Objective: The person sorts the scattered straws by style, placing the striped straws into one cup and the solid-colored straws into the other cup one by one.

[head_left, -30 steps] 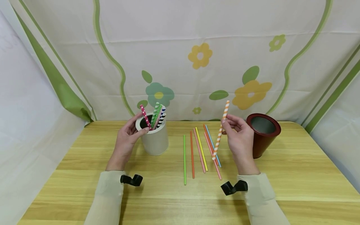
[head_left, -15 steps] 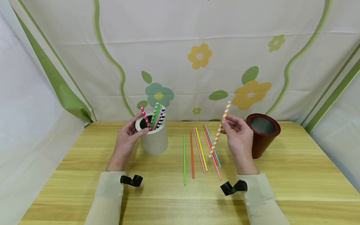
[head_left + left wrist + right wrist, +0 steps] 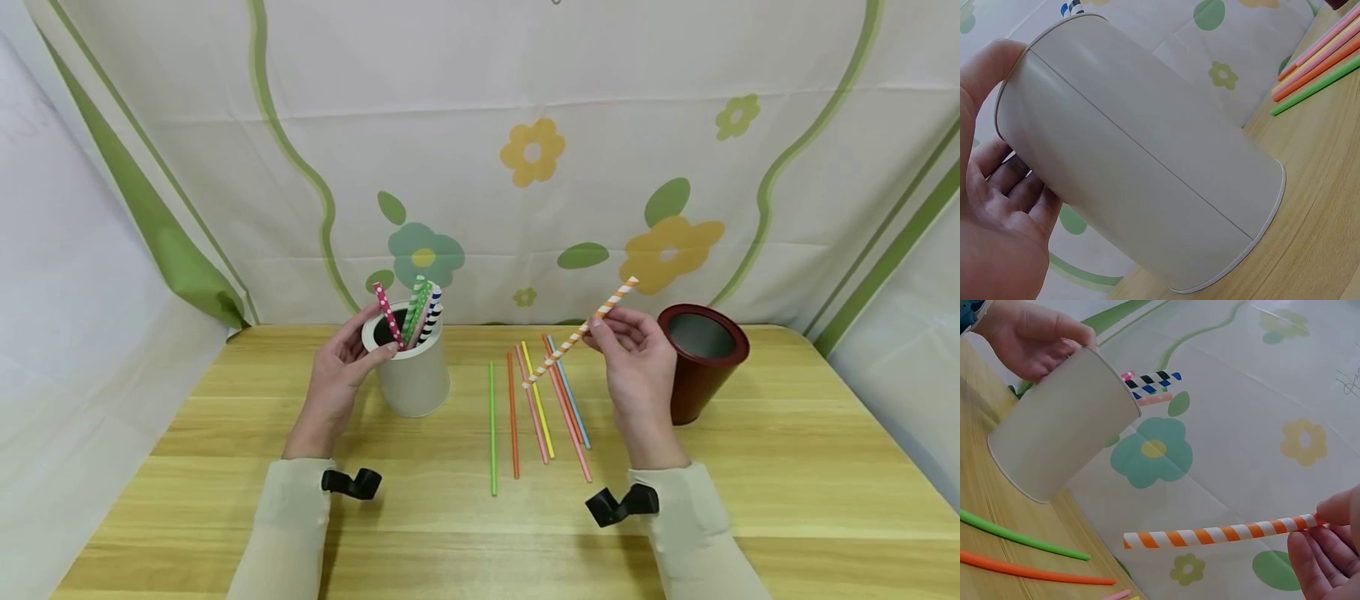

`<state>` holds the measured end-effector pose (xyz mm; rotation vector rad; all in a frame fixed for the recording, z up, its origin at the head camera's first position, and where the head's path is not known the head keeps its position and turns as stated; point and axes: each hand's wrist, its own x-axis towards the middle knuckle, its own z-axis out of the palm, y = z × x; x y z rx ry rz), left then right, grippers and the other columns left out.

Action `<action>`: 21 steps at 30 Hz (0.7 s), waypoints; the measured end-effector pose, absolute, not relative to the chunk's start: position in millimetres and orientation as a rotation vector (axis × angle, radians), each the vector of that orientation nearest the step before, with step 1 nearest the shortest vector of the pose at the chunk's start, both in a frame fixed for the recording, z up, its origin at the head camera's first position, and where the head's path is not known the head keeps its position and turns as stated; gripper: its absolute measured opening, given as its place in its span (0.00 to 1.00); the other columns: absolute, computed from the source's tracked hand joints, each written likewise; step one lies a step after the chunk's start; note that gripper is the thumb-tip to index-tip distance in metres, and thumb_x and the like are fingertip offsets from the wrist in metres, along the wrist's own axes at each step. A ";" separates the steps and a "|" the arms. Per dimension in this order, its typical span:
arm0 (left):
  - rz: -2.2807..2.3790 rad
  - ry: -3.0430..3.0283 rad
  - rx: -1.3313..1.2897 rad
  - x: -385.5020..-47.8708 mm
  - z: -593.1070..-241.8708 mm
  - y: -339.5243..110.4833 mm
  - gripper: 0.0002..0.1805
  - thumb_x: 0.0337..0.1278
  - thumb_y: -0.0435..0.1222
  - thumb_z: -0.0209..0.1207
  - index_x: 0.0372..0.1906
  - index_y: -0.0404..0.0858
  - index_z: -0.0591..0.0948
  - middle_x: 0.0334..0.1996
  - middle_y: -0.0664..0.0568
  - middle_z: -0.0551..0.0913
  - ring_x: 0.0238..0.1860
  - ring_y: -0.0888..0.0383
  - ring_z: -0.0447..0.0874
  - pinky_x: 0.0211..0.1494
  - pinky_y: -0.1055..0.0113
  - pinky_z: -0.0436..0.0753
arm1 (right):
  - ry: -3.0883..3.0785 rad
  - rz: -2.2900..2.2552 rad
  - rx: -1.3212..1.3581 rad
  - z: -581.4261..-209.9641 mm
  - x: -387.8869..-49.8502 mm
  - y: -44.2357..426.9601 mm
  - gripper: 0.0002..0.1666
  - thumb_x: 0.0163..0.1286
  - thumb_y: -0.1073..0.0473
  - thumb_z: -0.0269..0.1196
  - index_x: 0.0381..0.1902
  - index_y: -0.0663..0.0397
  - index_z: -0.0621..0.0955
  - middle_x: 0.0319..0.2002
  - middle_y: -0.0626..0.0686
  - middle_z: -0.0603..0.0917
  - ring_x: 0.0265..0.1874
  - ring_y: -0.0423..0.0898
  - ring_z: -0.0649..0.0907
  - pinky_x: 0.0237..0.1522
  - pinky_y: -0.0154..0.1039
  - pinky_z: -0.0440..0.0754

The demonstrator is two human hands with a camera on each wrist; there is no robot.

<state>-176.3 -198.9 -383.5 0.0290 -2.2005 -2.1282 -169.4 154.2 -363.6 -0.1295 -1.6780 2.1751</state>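
Note:
My right hand [image 3: 641, 375] pinches an orange-and-white striped paper straw [image 3: 615, 295] between thumb and fingers. The straw slants in the air, its lower end to the left above the thin straws on the table. At the left, my left hand [image 3: 335, 383] grips an off-white canister [image 3: 416, 385] by its rim, thumb at the front and fingers round the far side. Several patterned paper straws stand in this canister, among them a pink polka-dot straw [image 3: 387, 312], plus green and striped ones. In the right wrist view, the held straw [image 3: 1210, 535] points toward the canister [image 3: 1063, 422].
Between the hands, several thin plain straws lie on the wooden table [image 3: 450, 533], including a green one [image 3: 492, 433], a yellow one [image 3: 542, 417] and a blue one [image 3: 573, 400]. A dark red canister [image 3: 693, 387] stands beside my right hand. A flowered curtain [image 3: 480, 167] hangs behind.
The striped straw has tilted from nearly upright to a strong slant, its lower end swinging left and up. My left hand and the off-white canister stay in place.

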 end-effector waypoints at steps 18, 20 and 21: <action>-2.145 -2.185 0.012 -177.9 -387.3 -199.4 0.38 0.71 0.31 0.67 0.82 0.48 0.69 0.83 0.52 0.68 0.80 0.57 0.68 0.78 0.74 0.72 | -1.470 2.258 0.173 -321.7 -165.3 100.5 0.13 0.71 0.77 0.66 0.49 0.59 0.82 0.39 0.51 0.86 0.38 0.44 0.87 0.47 0.37 0.92; -2.141 -2.184 0.010 -178.2 -387.5 -199.6 0.38 0.71 0.31 0.67 0.82 0.47 0.69 0.83 0.52 0.68 0.80 0.57 0.68 0.78 0.74 0.72 | -1.471 2.256 0.207 -316.8 -164.6 92.5 0.13 0.71 0.77 0.66 0.49 0.60 0.82 0.40 0.50 0.87 0.39 0.44 0.87 0.48 0.37 0.92; -2.138 -2.184 0.013 -178.4 -387.5 -199.6 0.38 0.71 0.31 0.67 0.82 0.47 0.69 0.83 0.52 0.68 0.80 0.57 0.68 0.78 0.74 0.72 | -1.476 2.255 0.227 -314.5 -164.3 88.7 0.13 0.71 0.77 0.66 0.49 0.60 0.81 0.40 0.50 0.87 0.39 0.44 0.87 0.48 0.38 0.92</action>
